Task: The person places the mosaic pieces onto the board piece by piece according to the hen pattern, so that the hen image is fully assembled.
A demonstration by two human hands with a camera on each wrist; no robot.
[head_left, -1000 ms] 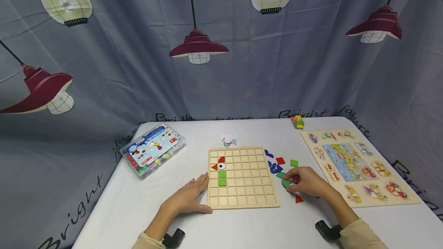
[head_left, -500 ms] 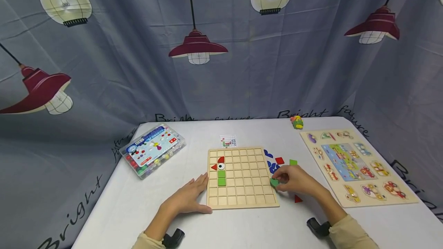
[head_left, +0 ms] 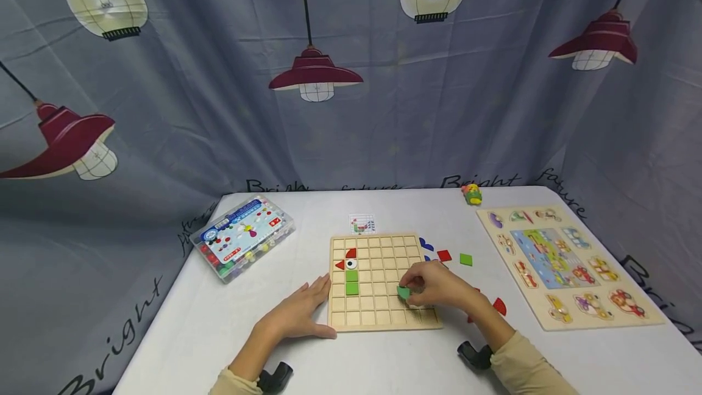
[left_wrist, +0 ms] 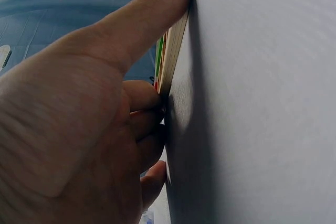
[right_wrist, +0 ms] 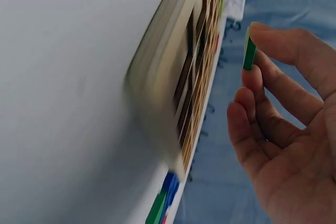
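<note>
A wooden grid board (head_left: 375, 261) lies on the white table. On its left part sit a red quarter-round piece (head_left: 351, 253), a red triangle (head_left: 340, 265), a white tile with an eye (head_left: 351, 264) and two green squares (head_left: 351, 282). My left hand (head_left: 298, 313) rests along the board's left edge, fingers extended and thumb at the near corner. Between thumb and fingertips, my right hand (head_left: 436, 284) pinches a green piece (right_wrist: 249, 50) above the right half of the board. The fingers partly cover its outline.
Right of the board lie blue pieces (head_left: 426, 244), a red square (head_left: 444, 255), a green square (head_left: 466, 259) and a red quarter-round piece (head_left: 499, 306). Farther out are a picture puzzle (head_left: 548, 297), a small toy figure (head_left: 471, 194), a pattern card (head_left: 362, 224) and a clear plastic case (head_left: 244, 236).
My right hand has picked up the green piece from the loose pieces and carried it left, over the board. My left hand has stayed at the board's edge.
</note>
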